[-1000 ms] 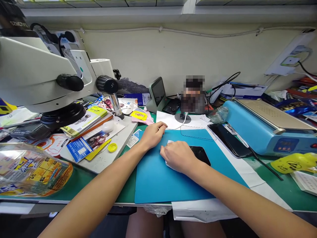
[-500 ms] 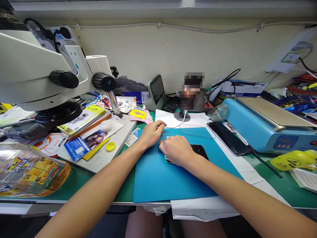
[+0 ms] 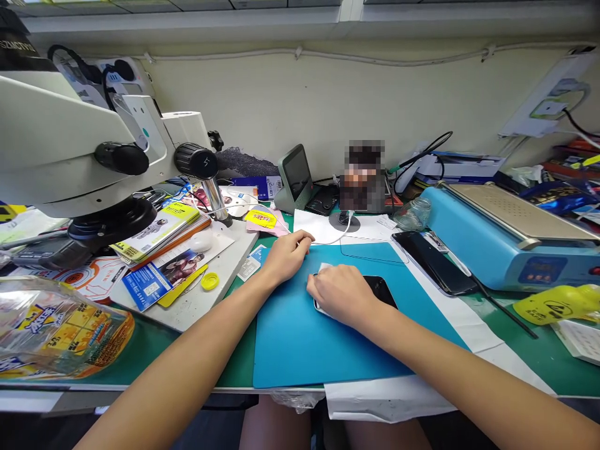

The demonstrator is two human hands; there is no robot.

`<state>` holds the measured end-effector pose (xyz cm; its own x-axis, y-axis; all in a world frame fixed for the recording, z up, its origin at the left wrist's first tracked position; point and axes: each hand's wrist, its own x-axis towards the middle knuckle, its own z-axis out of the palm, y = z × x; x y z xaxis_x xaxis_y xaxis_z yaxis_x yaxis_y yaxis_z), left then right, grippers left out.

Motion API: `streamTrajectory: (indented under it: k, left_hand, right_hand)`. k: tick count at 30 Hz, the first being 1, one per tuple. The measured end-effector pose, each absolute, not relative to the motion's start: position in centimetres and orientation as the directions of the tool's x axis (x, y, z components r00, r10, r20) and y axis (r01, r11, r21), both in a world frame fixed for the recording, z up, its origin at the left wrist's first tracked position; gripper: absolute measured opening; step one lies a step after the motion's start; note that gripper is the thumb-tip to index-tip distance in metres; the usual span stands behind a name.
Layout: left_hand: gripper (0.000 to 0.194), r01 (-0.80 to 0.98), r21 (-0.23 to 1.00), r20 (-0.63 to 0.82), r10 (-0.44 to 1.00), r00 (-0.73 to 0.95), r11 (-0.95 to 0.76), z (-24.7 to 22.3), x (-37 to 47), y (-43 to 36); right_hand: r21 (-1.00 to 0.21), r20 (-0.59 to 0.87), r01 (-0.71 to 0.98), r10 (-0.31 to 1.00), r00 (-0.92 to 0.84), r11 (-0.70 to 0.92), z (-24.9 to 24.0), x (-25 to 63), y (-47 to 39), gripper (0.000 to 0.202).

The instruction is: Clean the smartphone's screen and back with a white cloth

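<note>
My right hand (image 3: 344,292) is closed in a fist over a black phone (image 3: 383,289) lying on the blue mat (image 3: 323,356). A bit of white wipe (image 3: 324,267) shows above its knuckles, and a white edge also peeks out below the fist. Most of the phone is hidden beneath this hand. My left hand (image 3: 288,256) rests at the mat's upper left edge with its fingers curled together; whatever they may hold is hidden. Right by those fingertips, a white cable (image 3: 335,239) runs to a round dark stand (image 3: 344,220).
A microscope (image 3: 70,150) overhangs the left side, above booklets (image 3: 157,231) and a plastic bottle (image 3: 65,331). On the right are another black phone (image 3: 435,262), a blue heating plate machine (image 3: 506,244) and a yellow bottle (image 3: 553,304). A small display (image 3: 297,172) stands at the back.
My right hand has shifted slightly to the right over the phone. My left hand stays in nearly the same place. The whole view has tilted a little.
</note>
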<state>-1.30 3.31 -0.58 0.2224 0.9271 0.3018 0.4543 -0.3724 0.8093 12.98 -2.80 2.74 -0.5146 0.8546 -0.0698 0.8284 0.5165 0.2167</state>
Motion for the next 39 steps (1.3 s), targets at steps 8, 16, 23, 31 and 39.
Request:
streamTrajectory:
  k: [8,16,23,31,39]
  left_hand:
    - [0.027,0.441,0.814,0.306,0.924,0.229,-0.378,-0.8,-1.2,3.4]
    - [0.027,0.44,0.81,0.308,0.92,0.243,-0.387,-0.9,-1.1,3.5]
    - [0.028,0.439,0.813,0.305,0.923,0.237,-0.381,-0.8,-1.2,3.4]
    - [0.026,0.445,0.81,0.305,0.923,0.236,-0.382,-0.7,-1.2,3.3]
    - [0.025,0.453,0.805,0.301,0.922,0.242,-0.382,-0.5,-1.1,3.2]
  right_hand:
    - [0.217,-0.062,0.839,0.865,-0.498,0.498,2.7,12.8,-2.4,0.047]
    - [0.217,-0.086,0.817,0.844,-0.529,0.534,3.1,12.8,-3.0,0.039]
    - [0.208,-0.085,0.814,0.839,-0.537,0.542,2.7,12.9,-3.5,0.044]
    - [0.219,-0.082,0.832,0.86,-0.504,0.509,2.9,12.6,-2.8,0.046]
    - [0.219,-0.062,0.825,0.851,-0.522,0.522,2.7,12.7,-2.6,0.045]
